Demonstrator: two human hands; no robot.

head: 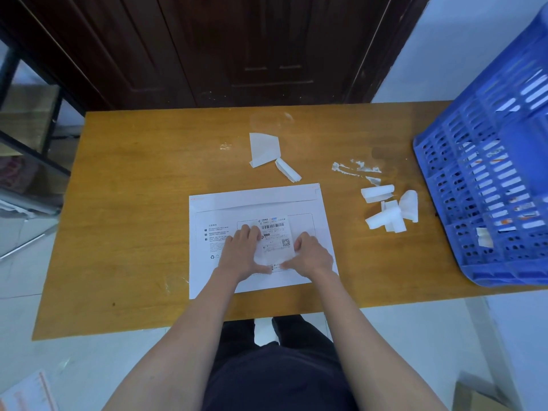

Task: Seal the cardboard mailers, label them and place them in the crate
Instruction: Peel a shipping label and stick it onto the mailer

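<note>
Step in hand: you are on the labelling step. The shipping label lies on the face of the white cardboard mailer, inside its printed frame, and you are pressing it down.
Left hand: your left hand lies flat on the left edge of the label, fingers spread and relaxed, gripping nothing.
Right hand: your right hand presses the right and lower edge of the label; the fingers look a little bent but they hold nothing, only push.
Mailer: it rests flat in the middle of the table, near your side; its flap at the far edge seems already closed.
Next move: I judge you should rub the label outward so no corner lifts, then take the mailer by its edges and carry it to the right, to the crate.
Crate: the blue plastic crate stands tilted at the right end of the table, well apart from the mailer.
Surface: a brown wooden table, with torn white backing strips lying between the mailer and the crate, and more strips beyond the mailer.
Room: a dark wooden door behind the table, pale floor tiles below.
</note>
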